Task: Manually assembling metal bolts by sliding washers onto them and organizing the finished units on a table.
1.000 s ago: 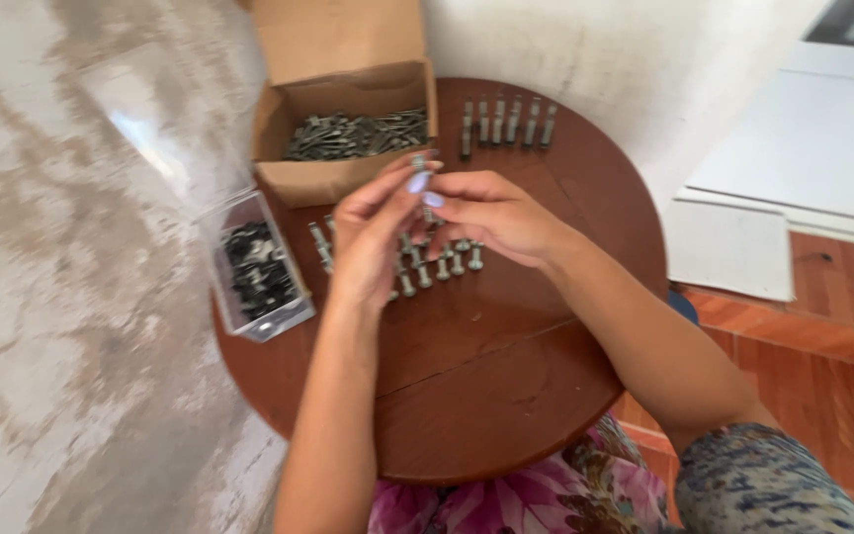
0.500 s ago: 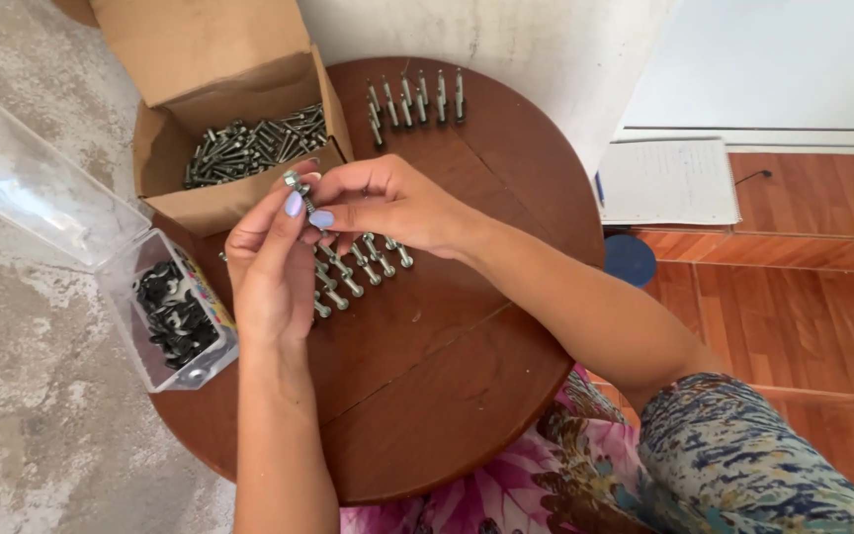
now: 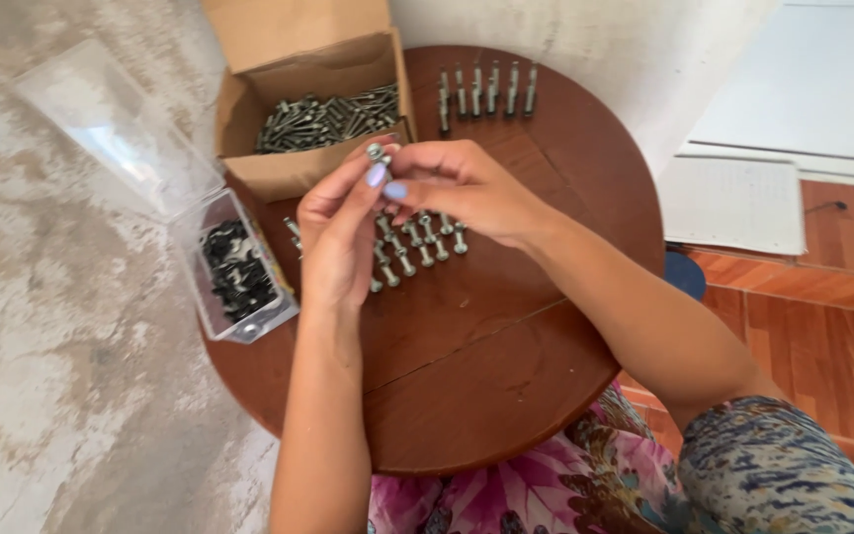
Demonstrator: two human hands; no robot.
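Note:
Above a round brown wooden table (image 3: pixel 506 366), my left hand (image 3: pixel 333 232) and my right hand (image 3: pixel 467 188) meet. Both pinch one small silver bolt (image 3: pixel 378 153) between their fingertips, its head sticking up. Under the hands several assembled bolts (image 3: pixel 427 242) stand in rows on the table. An open cardboard box (image 3: pixel 294 173) full of loose silver bolts sits just beyond the hands. A clear plastic box (image 3: pixel 249 326) of small dark parts lies left of my left hand.
A second row of upright bolts (image 3: pixel 486 94) stands at the table's far edge. The clear box's lid (image 3: pixel 111 129) hangs open over the pale floor. White sheets (image 3: pixel 733 203) lie on the wooden floor at right. My floral-clothed lap (image 3: pixel 585 485) is at the near edge.
The view has shifted, so table and boxes sit lower and further right in the picture. Both hands stay together on the bolt above the rows.

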